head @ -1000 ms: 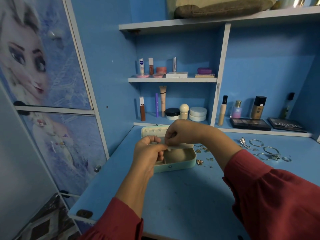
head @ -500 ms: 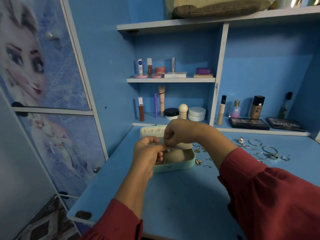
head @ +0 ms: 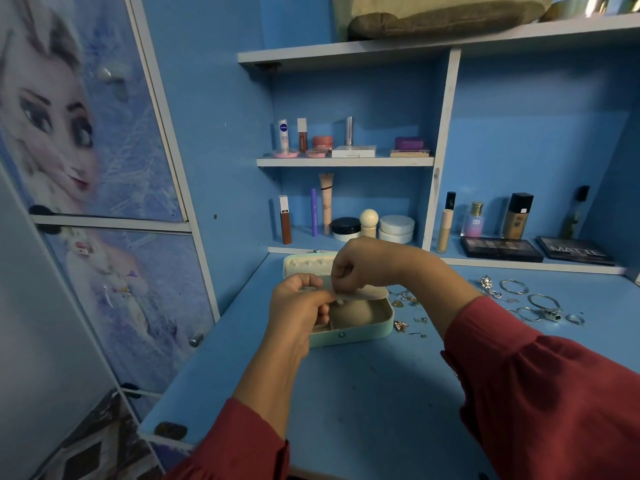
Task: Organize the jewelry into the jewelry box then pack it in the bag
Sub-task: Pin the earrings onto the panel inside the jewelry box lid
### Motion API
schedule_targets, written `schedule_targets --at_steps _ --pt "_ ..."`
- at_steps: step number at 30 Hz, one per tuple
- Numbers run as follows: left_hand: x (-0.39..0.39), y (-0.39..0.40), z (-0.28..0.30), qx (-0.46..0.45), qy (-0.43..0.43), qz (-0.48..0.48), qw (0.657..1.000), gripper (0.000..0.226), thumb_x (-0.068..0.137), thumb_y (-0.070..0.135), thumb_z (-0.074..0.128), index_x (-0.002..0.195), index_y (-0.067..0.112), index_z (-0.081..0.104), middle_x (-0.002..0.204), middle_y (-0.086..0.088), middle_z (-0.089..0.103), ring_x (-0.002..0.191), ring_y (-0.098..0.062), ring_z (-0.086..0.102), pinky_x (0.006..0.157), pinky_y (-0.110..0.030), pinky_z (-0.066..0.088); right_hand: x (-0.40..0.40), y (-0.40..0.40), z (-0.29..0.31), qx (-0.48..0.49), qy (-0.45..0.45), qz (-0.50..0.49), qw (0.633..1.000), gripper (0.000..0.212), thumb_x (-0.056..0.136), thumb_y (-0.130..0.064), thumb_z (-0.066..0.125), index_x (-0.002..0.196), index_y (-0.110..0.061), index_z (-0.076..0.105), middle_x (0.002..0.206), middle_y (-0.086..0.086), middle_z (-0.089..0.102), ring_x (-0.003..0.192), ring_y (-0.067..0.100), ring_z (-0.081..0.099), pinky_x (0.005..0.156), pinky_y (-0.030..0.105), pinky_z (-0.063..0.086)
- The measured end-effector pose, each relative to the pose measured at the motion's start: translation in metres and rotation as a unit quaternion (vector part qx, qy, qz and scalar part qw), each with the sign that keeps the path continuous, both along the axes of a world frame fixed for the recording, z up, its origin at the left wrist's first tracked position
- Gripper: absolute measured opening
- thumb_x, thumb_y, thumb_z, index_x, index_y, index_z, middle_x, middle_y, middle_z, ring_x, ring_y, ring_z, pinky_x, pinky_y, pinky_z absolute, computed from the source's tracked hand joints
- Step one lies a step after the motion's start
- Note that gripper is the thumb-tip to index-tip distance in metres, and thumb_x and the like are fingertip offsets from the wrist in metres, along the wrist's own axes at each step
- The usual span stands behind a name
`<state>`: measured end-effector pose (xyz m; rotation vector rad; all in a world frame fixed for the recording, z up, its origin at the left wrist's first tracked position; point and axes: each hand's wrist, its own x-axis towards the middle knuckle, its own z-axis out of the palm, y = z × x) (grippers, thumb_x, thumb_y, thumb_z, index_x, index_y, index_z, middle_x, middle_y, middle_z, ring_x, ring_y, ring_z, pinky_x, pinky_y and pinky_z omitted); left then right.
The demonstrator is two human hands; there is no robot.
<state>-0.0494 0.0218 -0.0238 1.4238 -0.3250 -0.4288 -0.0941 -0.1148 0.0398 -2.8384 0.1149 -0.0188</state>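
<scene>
On the smooth blue desk (head: 363, 403), bare room lies before the open mint-green rectangular jewelry box (head: 349, 336) near the back edge. Left hand (head: 298, 306) and right hand (head: 360, 268) pinch something small above its beige lining. Scattered metal jewelry (head: 530, 301) lies rightward.

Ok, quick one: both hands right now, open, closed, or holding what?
Left hand: fingers curled, pinching something small over the open jewelry box; what it is cannot be told.
Right hand: fingers curled, pinching the same small item from above.
</scene>
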Motion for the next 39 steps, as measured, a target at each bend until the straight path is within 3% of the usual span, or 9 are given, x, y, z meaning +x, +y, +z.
schedule_targets --at_steps 12,17,20,24,27,30,32,35,39 --pt "-0.003 -0.001 0.002 0.01 0.002 0.014 1.0 0.027 0.074 -0.012 0.065 0.076 0.012 0.054 0.053 -0.004 0.049 0.039 -0.01 0.04 0.039 -0.021 0.039 -0.001 0.006 0.002 -0.033 0.018 0.004 0.999 0.016 0.088 -0.019 0.063 0.1 -0.013 0.072 0.098 0.001 0.07 0.092 0.019 0.063 0.083 0.036 0.053" --pt "-0.004 0.0 0.002 0.006 0.008 0.013 1.0 0.025 0.076 -0.011 0.064 0.075 0.012 0.053 0.053 -0.005 0.049 0.04 -0.011 0.041 0.039 -0.02 0.039 -0.005 0.003 -0.004 -0.045 -0.032 0.01 0.998 0.014 0.09 -0.021 0.06 0.097 -0.016 0.071 0.092 -0.004 0.066 0.083 0.013 0.058 0.068 0.022 0.045" --pt "-0.005 0.0 0.004 0.009 0.007 0.01 1.0 0.02 0.08 -0.006 0.063 0.079 0.011 0.054 0.06 -0.012 0.056 0.041 -0.012 0.042 0.039 -0.021 0.038 -0.012 -0.004 -0.011 0.004 -0.085 0.001 0.996 0.013 0.09 -0.019 0.06 0.097 -0.02 0.071 0.086 -0.014 0.06 0.084 0.006 0.055 0.066 0.013 0.039" --pt "-0.006 -0.001 0.007 -0.007 0.008 0.012 1.0 0.014 0.086 -0.001 0.054 0.086 0.012 0.058 0.071 -0.014 0.068 0.046 -0.014 0.047 0.041 -0.022 0.039 -0.024 -0.013 -0.019 0.087 -0.123 -0.027 0.988 0.018 0.094 -0.016 0.055 0.106 -0.019 0.069 0.098 -0.01 0.066 0.089 0.004 0.058 0.071 0.007 0.042" --pt "-0.006 -0.001 0.008 -0.013 0.002 0.002 1.0 0.022 0.085 -0.004 0.048 0.09 0.013 0.06 0.077 -0.016 0.07 0.048 -0.016 0.049 0.042 -0.023 0.038 -0.032 -0.022 -0.027 0.113 -0.155 -0.047 0.98 0.018 0.096 -0.023 0.054 0.108 -0.019 0.068 0.1 -0.007 0.068 0.093 0.007 0.061 0.076 0.012 0.045" --pt "-0.008 -0.001 0.008 0.0 -0.016 0.008 1.0 0.032 0.081 -0.009 0.047 0.095 0.016 0.062 0.072 -0.01 0.069 0.05 -0.015 0.05 0.045 -0.024 0.041 -0.04 -0.023 -0.036 0.162 -0.18 -0.04 0.969 0.025 0.083 -0.042 0.067 0.103 -0.028 0.069 0.101 -0.011 0.068 0.096 0.003 0.059 0.082 0.02 0.047" --pt "-0.009 -0.001 0.008 0.003 -0.019 0.008 1.0 0.035 0.08 -0.011 0.047 0.096 0.016 0.063 0.074 -0.009 0.069 0.051 -0.014 0.051 0.047 -0.025 0.041 -0.04 -0.019 -0.042 0.129 -0.195 -0.015 0.972 0.032 0.076 -0.041 0.075 0.104 -0.027 0.07 0.104 -0.013 0.066 0.097 0.0 0.056 0.084 0.015 0.044" --pt "-0.009 -0.001 0.007 0.011 -0.019 0.011 1.0 0.035 0.08 -0.011 0.05 0.095 0.018 0.063 0.076 -0.009 0.07 0.052 -0.013 0.052 0.049 -0.026 0.043 -0.034 -0.013 -0.049 0.033 -0.248 0.014 0.968 0.028 0.081 -0.029 0.074 0.108 -0.021 0.072 0.103 -0.006 0.066 0.095 0.005 0.055 0.08 0.012 0.04" --pt "-0.008 -0.001 0.006 0.01 -0.026 0.011 1.0 0.026 0.083 -0.004 0.06 0.092 0.019 0.063 0.072 -0.007 0.063 0.055 -0.014 0.053 0.05 -0.026 0.044 -0.032 -0.012 -0.05 0.016 -0.269 0.023 0.963 0.022 0.088 -0.02 0.066 0.109 -0.019 0.071 0.105 -0.002 0.066 0.096 0.012 0.057 0.083 0.024 0.046"
